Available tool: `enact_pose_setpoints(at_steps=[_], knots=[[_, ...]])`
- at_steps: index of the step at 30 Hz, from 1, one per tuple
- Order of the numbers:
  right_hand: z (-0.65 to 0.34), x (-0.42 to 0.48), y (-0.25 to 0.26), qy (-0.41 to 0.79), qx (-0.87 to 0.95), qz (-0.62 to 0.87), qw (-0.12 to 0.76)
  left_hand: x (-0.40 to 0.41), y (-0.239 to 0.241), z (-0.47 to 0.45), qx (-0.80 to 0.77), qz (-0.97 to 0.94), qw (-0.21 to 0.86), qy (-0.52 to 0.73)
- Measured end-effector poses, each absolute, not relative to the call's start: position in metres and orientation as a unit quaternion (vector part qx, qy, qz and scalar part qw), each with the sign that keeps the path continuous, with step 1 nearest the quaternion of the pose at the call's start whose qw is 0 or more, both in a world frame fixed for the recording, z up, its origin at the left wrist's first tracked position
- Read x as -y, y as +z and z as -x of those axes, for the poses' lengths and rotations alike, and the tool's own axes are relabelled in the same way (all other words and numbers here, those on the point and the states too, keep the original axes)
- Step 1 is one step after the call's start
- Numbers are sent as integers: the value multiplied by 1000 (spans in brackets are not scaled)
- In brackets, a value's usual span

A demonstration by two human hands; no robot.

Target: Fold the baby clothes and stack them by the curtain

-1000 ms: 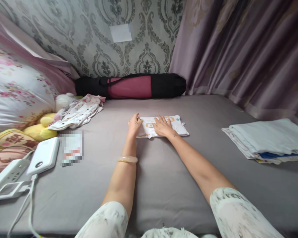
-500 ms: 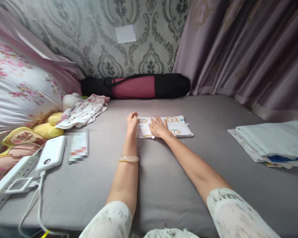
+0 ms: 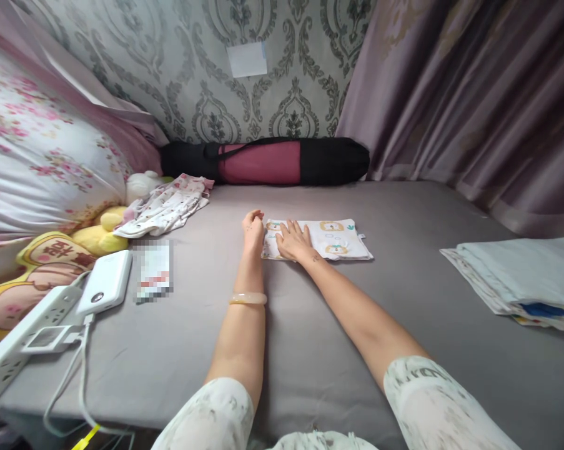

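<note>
A small folded white cloth (image 3: 333,239) with yellow animal prints lies flat on the grey bed sheet (image 3: 310,337). My right hand (image 3: 293,240) rests flat on the cloth's left part, fingers spread. At the cloth's left edge, my left hand (image 3: 253,228) has its fingers curled and touches that edge. A pale bangle (image 3: 247,299) circles my left wrist.
A printed garment (image 3: 167,209) lies at the left by plush toys (image 3: 98,228) and a floral pillow (image 3: 42,162). A power bank (image 3: 104,282) and power strip (image 3: 24,340) sit front left. A rolled mat bag (image 3: 267,162) lies along the wall. Folded linens (image 3: 520,278) are stacked right.
My right hand has slid leftward across the cloth toward my left hand. The view has shifted slightly to the left.
</note>
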State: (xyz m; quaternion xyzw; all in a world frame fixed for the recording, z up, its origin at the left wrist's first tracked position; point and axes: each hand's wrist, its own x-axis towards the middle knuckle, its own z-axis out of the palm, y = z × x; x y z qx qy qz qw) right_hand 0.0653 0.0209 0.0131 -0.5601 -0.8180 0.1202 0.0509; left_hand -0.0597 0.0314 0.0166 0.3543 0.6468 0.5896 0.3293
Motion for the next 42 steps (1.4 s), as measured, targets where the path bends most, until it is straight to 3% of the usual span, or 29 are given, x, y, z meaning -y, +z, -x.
enact_pose_setpoints(at_steps=[6,15,21,25,33,42], knots=[[-42,-17,23,86,840,528,91,-31,14,62,-641,-362,314,599],[-27,-10,13,91,856,503,78,-34,11,61,-645,-373,298,597],[-44,-17,27,172,849,494,79,-37,17,49,-657,-433,237,570],[-84,-26,36,137,828,533,109,-34,22,24,-668,-517,186,501],[-147,-23,23,61,838,541,46,-10,5,-25,-661,-716,109,198],[-147,-24,16,95,834,542,36,-11,-5,-24,-661,-735,51,139]])
